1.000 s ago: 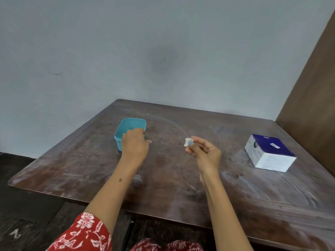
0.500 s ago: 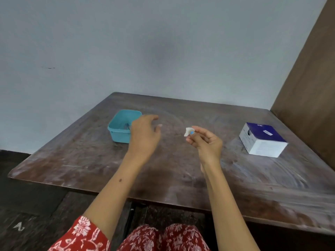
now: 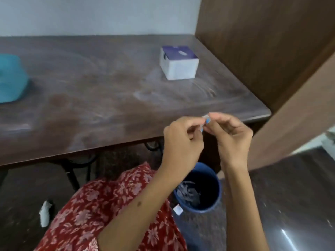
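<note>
I see the bin [image 3: 212, 179] holds pale scraps [image 3: 188, 193]. Above it, the left hand [image 3: 183, 140] and right hand [image 3: 233, 140] both pinch the white piece [image 3: 205, 117] between curled fingers [image 3: 217, 116].

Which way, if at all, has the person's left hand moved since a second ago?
Yes. The left hand left the teal plastic tub, crossing rightward to join the right hand on a small white piece.
</note>
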### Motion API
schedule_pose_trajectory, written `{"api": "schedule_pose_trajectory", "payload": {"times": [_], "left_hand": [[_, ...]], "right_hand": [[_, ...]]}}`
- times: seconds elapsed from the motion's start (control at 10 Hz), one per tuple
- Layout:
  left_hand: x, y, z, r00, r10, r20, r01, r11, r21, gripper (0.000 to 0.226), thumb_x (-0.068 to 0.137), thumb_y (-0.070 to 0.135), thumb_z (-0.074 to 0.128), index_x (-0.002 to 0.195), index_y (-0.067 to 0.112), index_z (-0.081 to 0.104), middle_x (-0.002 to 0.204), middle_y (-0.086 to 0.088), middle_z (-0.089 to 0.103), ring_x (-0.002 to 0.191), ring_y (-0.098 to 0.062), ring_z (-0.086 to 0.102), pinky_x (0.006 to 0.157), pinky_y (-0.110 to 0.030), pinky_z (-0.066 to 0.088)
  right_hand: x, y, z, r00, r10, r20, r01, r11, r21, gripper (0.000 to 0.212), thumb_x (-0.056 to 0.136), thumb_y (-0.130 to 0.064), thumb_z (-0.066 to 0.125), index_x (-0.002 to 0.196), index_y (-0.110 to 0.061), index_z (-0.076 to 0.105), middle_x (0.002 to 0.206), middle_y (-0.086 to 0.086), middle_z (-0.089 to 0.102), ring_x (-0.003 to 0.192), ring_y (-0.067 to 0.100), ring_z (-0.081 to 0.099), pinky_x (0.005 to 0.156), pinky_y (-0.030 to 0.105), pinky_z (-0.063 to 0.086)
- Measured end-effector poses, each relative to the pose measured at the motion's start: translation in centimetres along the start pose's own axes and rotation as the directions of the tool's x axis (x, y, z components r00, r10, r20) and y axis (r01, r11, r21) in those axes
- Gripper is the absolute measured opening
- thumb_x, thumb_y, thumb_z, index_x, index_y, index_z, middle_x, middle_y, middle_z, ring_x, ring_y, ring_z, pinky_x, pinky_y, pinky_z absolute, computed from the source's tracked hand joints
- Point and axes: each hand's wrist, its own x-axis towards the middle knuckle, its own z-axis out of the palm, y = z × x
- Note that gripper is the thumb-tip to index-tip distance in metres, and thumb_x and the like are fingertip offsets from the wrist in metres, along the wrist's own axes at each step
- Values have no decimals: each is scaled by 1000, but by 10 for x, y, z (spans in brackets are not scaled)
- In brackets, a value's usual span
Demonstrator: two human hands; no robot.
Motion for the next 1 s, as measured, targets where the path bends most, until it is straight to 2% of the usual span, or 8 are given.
{"api": "schedule_pose_trajectory", "payload": {"times": [0.2,0.3,0.4,0.5,0.6,0.8,0.9,1.0], "left_hand": [[-24,-81,91,911,-327,251,333,943,20,22,84,-1,59,98,8,73,92,0,73,83,-7,68,80,-19,54],[-26,-141,124,769,-564,301,562,821,103,19,81,-1,61,92,5,74,88,-13,74,86,-23,69,84,-36,56],[-24,-192,148,554,-775,305,800,597,64,28,81,-10,55,62,3,71,64,-16,65,73,-29,63,74,-34,54],[-24,-235,165,372,-892,257,925,379,-26,46,84,-13,47,47,9,64,43,-5,57,58,-21,55,53,-23,52],[-29,-268,175,248,-949,197,969,243,-48,32,89,-12,41,65,5,53,35,-1,49,40,-11,51,40,-18,43],[-41,-301,189,174,-955,241,984,180,6,34,93,-5,34,67,12,50,67,-6,46,59,-15,43,60,-26,42],[-45,-311,192,158,-959,235,986,166,18,34,92,-2,36,72,16,57,75,-6,54,73,-19,49,81,-36,47],[-46,-320,191,166,-970,176,982,178,55,30,93,3,36,76,15,58,71,-5,52,67,-19,45,80,-36,44]], "right_hand": [[-21,92,-86,961,196,-195,-238,945,-223,20,82,3,66,83,-17,72,74,-5,74,73,11,70,72,25,56],[-24,156,-107,913,319,-256,-398,837,-376,20,79,-5,70,82,-24,74,78,-4,74,77,15,71,79,40,57],[-24,212,-113,843,433,-319,-538,690,-484,14,76,-9,72,86,-16,76,84,4,75,83,19,70,86,40,53],[-26,251,-112,779,507,-369,-626,597,-501,15,79,-7,68,90,-11,76,89,5,74,81,14,66,86,21,48],[-31,284,-111,701,579,-416,-710,514,-481,17,82,-4,63,94,-6,75,94,7,74,83,14,62,75,8,36],[-39,334,-111,619,637,-459,-779,420,-467,20,84,1,56,83,-5,75,85,12,73,78,22,62,81,32,50],[-41,351,-113,599,677,-428,-783,382,-492,23,85,2,55,95,-6,74,93,12,73,89,27,65,86,34,51],[-41,359,-117,575,688,-444,-802,365,-473,28,85,4,53,100,-7,73,97,11,73,94,26,65,88,31,50]]}}
